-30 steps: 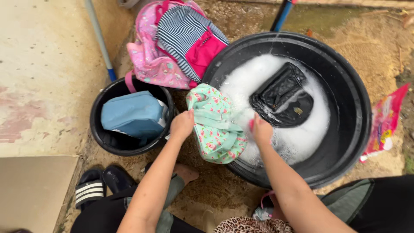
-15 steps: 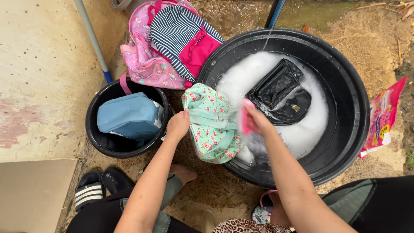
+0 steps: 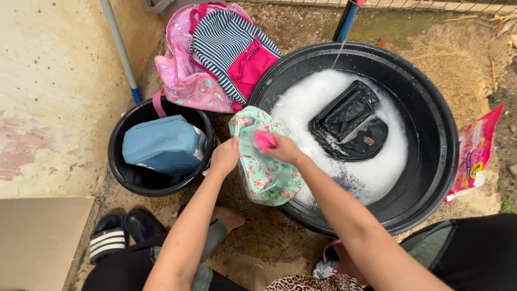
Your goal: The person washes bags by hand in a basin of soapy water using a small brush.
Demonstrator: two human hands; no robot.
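I see my left hand near the centre of the frame, its grip pinched shut on the left edge of the mint floral bag, which is draped over the near-left rim of the big black tub. My right hand sits just to the right of it, grip clamped around a pink scrub brush that presses against the top of the floral bag. Behind the hands, in the tub, a black quilted handbag lies in white suds at centre right. A thin stream of water falls into the suds from a blue hose at the top edge. At left, a small black bucket holds a light blue bag. At upper centre a pink backpack and a striped navy and pink backpack lie on the sandy ground, touching the tub's rim. A red detergent pouch lies at the right edge.
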